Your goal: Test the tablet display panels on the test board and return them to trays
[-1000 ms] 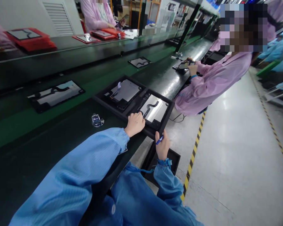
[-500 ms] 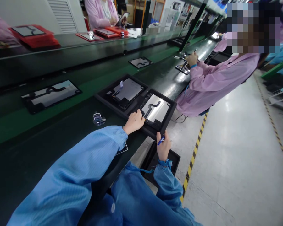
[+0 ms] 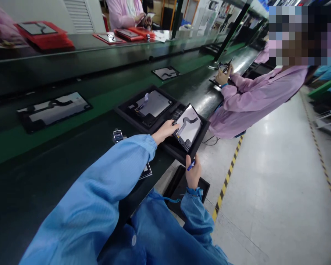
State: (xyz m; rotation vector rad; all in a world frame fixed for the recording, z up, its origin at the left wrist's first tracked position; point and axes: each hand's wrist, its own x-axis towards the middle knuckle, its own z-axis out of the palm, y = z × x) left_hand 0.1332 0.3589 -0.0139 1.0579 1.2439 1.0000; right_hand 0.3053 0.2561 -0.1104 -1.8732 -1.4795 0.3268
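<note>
My left hand [image 3: 166,131] pinches the near-left edge of a tablet screen [image 3: 191,127], silver-backed with a dark curved flex cable. The screen is tilted up out of the right compartment of a black two-part tray [image 3: 199,144]. In the tray's left compartment lies another tablet screen [image 3: 156,105], with a small pale tab sticking up. My right hand [image 3: 193,175] is closed at the tray's near right corner, thumb up against it, with a blue pen [image 3: 191,165] held in the fingers. Its fingertips are partly hidden.
A silver tally counter [image 3: 117,135] sits left of the tray. Further screens lie on the green belt [image 3: 55,110]. Below the bench edge is a black tray [image 3: 204,186]. A co-worker in a pink smock [image 3: 253,97] works at the right; red stacks [image 3: 48,38] stand across the bench.
My left hand has lifted the screen from lying flat in the right compartment to a tilted position above it. My right hand stays at the tray corner with the pen.
</note>
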